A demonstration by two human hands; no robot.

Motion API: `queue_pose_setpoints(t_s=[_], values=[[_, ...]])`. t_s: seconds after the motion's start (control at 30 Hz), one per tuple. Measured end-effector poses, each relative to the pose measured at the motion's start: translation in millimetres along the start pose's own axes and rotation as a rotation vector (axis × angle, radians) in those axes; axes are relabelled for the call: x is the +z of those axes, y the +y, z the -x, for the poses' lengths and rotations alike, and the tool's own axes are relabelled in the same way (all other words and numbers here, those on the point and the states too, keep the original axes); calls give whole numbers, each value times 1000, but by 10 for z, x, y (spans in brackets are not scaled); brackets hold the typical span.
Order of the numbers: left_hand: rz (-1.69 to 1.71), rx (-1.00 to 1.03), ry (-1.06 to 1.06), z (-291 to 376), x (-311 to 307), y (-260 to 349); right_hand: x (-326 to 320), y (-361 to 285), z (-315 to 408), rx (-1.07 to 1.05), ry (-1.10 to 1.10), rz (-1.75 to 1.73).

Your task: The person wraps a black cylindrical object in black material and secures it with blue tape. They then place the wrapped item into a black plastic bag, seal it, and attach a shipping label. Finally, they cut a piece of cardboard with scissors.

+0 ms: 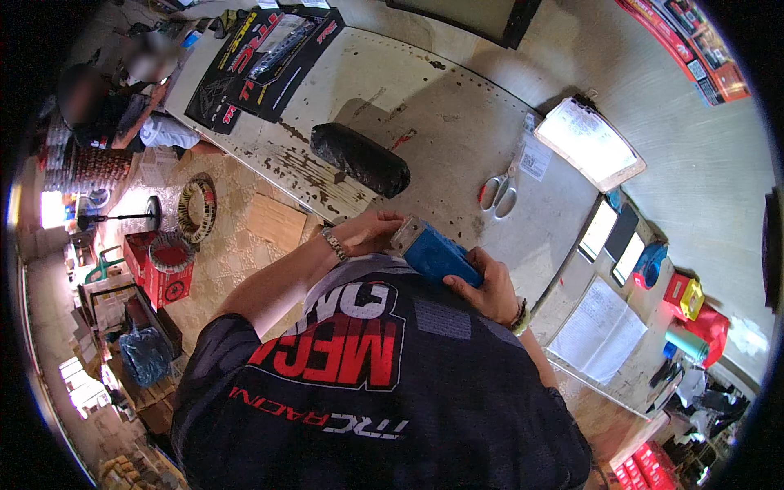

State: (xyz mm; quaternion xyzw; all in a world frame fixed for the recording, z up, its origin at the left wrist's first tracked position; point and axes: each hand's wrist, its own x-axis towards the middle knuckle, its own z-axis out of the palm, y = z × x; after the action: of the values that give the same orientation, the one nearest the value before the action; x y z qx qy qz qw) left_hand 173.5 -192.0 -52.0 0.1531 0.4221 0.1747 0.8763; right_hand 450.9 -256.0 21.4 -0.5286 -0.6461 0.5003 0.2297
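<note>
A blue tape dispenser [440, 252] is held close against the front of the dark printed shirt. My right hand [490, 285] grips its right end, thumb on one side and fingers on the other. My left hand [373, 233] is at its left end, beside the greyish end part; whether its fingers grip anything is hidden. Beyond the hands a bundle wrapped in black plastic [360, 160] lies across the worn tabletop. Scissors [506, 195] with light handles lie to the right of it, next to a printed label sheet [535, 158].
Flattened black printed cartons [288, 79] lie at the table's far left. A stack of papers [588, 142], phones [598, 230], a written sheet [599, 331] and a blue tape roll [650, 266] are on the right. People sit at upper left. Cartons [168, 275] stand on the floor.
</note>
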Motion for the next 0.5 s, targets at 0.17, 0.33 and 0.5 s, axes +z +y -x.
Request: queue_pose_setpoints(t_s=[0.17, 0.33, 0.5], values=[[-560, 297, 259, -114, -133, 302, -131, 228, -116, 26, 3, -24], [-819, 554, 577, -206, -404, 653, -138, 606, -529, 88, 0, -35], [-1359, 560, 888, -287, -473, 624, 194, 902, -1037, 50, 37, 165]])
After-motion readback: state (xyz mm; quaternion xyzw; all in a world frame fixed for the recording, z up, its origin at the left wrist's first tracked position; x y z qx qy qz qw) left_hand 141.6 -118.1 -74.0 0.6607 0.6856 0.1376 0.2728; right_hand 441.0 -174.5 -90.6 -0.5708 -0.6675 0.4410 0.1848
